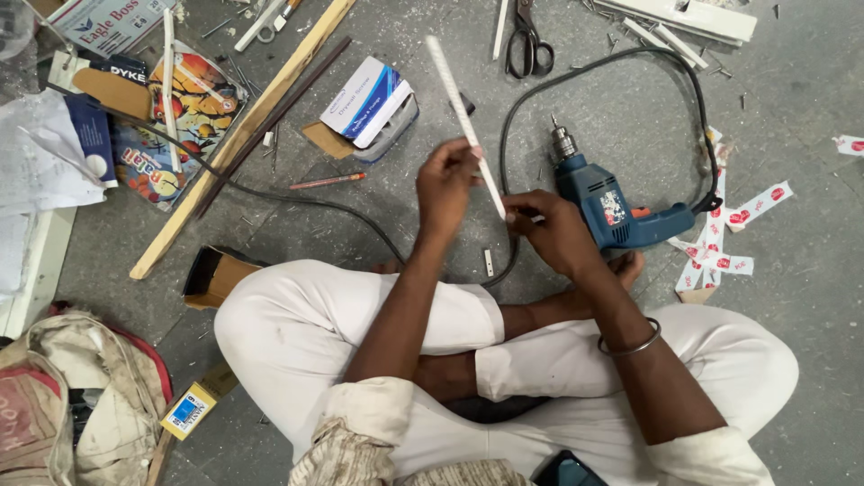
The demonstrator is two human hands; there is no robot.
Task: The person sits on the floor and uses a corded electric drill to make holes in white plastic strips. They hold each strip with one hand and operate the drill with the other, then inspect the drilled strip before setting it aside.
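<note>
I sit cross-legged on a grey floor in white trousers. My left hand (445,184) grips a long thin white plastic strip (454,99) near its middle; the strip slants up and to the left above the floor. My right hand (553,232) pinches the strip's lower end between fingertips. A metal bangle (632,345) circles my right wrist. Just right of my right hand lies a blue electric drill (601,193), its bit pointing away from me, with a black cord (630,63) looping round behind it.
Black scissors (526,40) lie at the top. A small white-and-blue box (369,103), a wooden batten (243,135), a red pencil (328,181), printed packets (166,126), white trunking pieces (684,18), torn red-and-white labels (729,238) and a cloth bag (81,396) surround me.
</note>
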